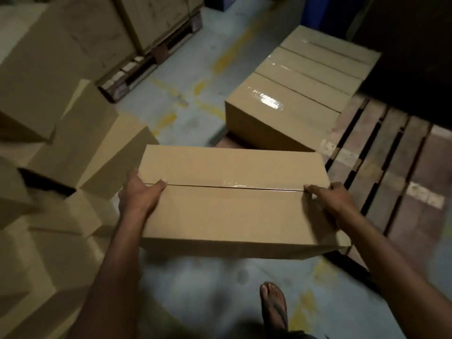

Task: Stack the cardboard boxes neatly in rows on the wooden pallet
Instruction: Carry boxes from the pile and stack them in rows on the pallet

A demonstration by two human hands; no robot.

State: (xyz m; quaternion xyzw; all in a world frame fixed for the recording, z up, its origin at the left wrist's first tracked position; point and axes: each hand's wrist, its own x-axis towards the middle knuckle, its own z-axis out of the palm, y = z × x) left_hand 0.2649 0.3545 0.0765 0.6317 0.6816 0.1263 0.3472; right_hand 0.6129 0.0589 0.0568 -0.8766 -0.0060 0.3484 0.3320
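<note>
To your left, a loose heap of plain brown cardboard boxes [73,148] sits on the grey concrete floor [195,289]. Your left hand [139,195] grips the left end of a long brown taped cardboard box [232,209], thumb on top. Your right hand [329,199] grips its right end the same way, that end reaching over the near edge of the slatted wooden pallet [415,211], where a row of sealed brown boxes [300,89] stands side by side, touching.

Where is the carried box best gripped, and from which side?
At its two short ends, coming in from left and right. The carried box is long, too wide for one hand; the left hand and right hand clamp the ends, thumbs on top by the seam.
</note>
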